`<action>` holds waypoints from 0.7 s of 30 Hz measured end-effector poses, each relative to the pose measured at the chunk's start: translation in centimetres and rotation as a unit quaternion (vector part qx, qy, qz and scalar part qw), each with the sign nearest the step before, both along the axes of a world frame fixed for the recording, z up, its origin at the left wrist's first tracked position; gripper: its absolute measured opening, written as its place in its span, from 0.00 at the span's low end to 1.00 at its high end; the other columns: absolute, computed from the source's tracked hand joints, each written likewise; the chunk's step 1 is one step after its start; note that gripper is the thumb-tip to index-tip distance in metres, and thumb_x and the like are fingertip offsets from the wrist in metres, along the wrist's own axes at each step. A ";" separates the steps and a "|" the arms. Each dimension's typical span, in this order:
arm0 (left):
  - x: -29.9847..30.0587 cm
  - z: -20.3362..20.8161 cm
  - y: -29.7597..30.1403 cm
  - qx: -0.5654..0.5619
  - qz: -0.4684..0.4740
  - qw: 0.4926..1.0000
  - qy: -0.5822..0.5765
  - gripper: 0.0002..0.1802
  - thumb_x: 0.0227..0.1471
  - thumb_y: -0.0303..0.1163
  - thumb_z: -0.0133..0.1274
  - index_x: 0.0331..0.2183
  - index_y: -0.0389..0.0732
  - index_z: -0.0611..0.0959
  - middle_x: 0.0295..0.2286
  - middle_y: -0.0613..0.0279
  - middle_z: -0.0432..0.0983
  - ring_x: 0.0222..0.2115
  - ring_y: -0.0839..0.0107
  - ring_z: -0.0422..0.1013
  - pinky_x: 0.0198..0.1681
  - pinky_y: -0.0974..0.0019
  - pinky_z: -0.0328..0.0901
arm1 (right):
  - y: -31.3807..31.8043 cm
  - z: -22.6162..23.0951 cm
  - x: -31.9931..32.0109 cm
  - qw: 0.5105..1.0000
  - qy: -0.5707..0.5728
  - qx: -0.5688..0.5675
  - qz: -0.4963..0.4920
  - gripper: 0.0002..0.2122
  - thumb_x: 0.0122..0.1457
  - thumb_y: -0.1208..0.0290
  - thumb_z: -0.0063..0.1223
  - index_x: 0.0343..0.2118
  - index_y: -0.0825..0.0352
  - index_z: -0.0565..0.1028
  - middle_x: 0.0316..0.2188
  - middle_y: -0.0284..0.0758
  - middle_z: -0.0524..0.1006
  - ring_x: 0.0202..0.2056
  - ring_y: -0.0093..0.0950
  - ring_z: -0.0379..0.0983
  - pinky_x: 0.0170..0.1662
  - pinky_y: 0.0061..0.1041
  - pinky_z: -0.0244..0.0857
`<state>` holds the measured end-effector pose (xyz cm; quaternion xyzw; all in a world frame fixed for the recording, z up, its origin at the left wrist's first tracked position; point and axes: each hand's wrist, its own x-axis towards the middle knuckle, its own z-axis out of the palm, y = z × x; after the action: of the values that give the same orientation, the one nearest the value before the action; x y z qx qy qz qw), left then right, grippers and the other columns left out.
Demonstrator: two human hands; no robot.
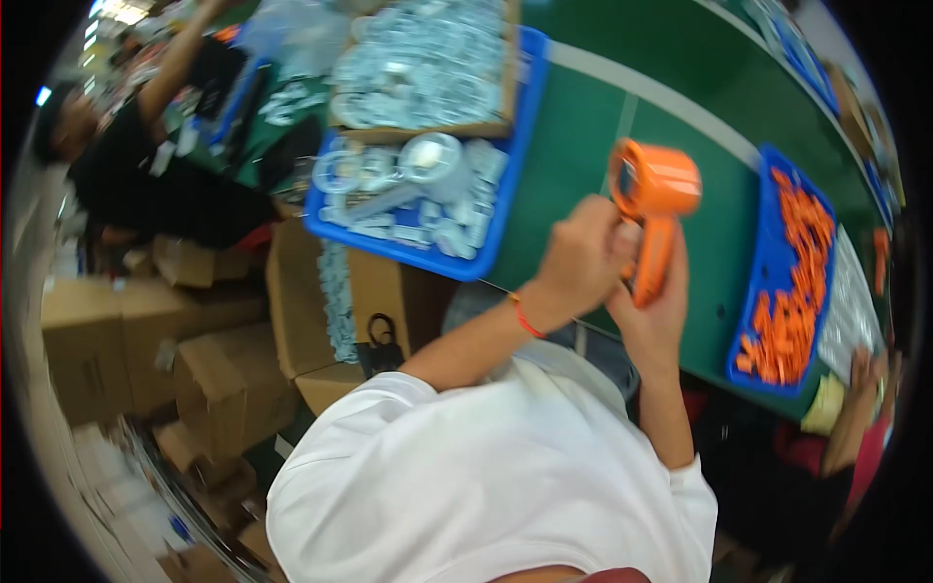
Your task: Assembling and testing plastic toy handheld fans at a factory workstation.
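Observation:
Above the green table I hold an orange plastic piece with a round, drum-shaped head and a straight handle, shaped like a handheld fan. My right hand is closed around the lower handle. My left hand, with a red band at its wrist, is closed at the upper handle, just under the head. Its fingertips are partly hidden, so a small part within them cannot be made out. Left of my hands, a pale blue piece of similar shape lies on small parts in a blue tray.
A cardboard box of pale blue parts stands in that tray. At right, another blue tray carries many orange parts. Cartons are stacked at lower left. One person works at far left; another person's hand shows at right.

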<state>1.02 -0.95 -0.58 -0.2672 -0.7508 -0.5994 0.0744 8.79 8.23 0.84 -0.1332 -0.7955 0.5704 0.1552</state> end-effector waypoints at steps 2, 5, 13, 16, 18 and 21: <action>-0.2 -0.6 0.1 0.003 -0.028 0.999 -0.031 0.17 0.52 0.41 0.46 0.25 0.35 0.72 0.21 0.48 0.67 0.21 0.50 0.66 0.23 0.57 0.61 | 0.1 -1.1 0.4 0.997 0.012 0.074 -0.022 0.37 0.43 0.79 0.57 0.58 0.70 0.52 0.51 0.38 0.60 0.50 0.28 0.61 0.51 0.24 0.57; 0.2 -0.7 -0.1 0.021 -0.042 0.999 -0.013 0.19 0.52 0.42 0.46 0.22 0.35 0.71 0.18 0.50 0.66 0.19 0.52 0.66 0.22 0.58 0.61 | -0.2 -1.8 0.8 0.998 0.026 0.046 -0.034 0.37 0.45 0.77 0.58 0.58 0.70 0.51 0.52 0.40 0.60 0.51 0.29 0.61 0.51 0.25 0.57; 0.7 -0.4 0.7 0.054 0.034 0.998 -0.026 0.21 0.55 0.42 0.42 0.18 0.37 0.70 0.15 0.54 0.65 0.17 0.56 0.65 0.20 0.63 0.60 | 0.1 -1.1 0.7 0.997 0.021 -0.050 -0.061 0.34 0.46 0.79 0.53 0.58 0.68 0.53 0.37 0.33 0.67 0.28 0.19 0.65 0.27 0.15 0.61; -2.6 1.4 -2.3 0.068 0.056 0.992 -0.095 0.22 0.52 0.45 0.45 0.16 0.38 0.69 0.14 0.54 0.64 0.15 0.66 0.61 0.19 0.63 0.56 | 2.8 -2.3 1.8 0.988 0.040 -0.010 -0.150 0.31 0.47 0.80 0.48 0.57 0.67 0.55 0.35 0.30 0.67 0.25 0.17 0.64 0.23 0.13 0.60; -3.0 1.9 -2.8 -0.196 0.063 0.979 0.004 0.22 0.48 0.48 0.51 0.16 0.40 0.72 0.16 0.57 0.70 0.16 0.58 0.68 0.18 0.60 0.61 | 4.6 -0.4 2.8 0.985 -0.010 -0.094 -0.142 0.30 0.47 0.79 0.48 0.57 0.67 0.55 0.37 0.32 0.68 0.28 0.19 0.67 0.26 0.14 0.62; -3.0 0.8 -2.0 -0.467 0.031 0.881 0.060 0.24 0.38 0.53 0.58 0.16 0.40 0.74 0.17 0.57 0.72 0.17 0.57 0.70 0.17 0.59 0.62 | 5.1 -0.1 3.5 0.964 -0.007 -0.244 -0.109 0.30 0.48 0.74 0.50 0.56 0.68 0.55 0.41 0.38 0.70 0.34 0.23 0.70 0.34 0.18 0.65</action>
<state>-1.98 -2.92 0.27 -0.2830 -0.9459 -0.1589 0.0047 12.26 13.37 0.75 -0.2565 -0.6138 0.7262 0.1735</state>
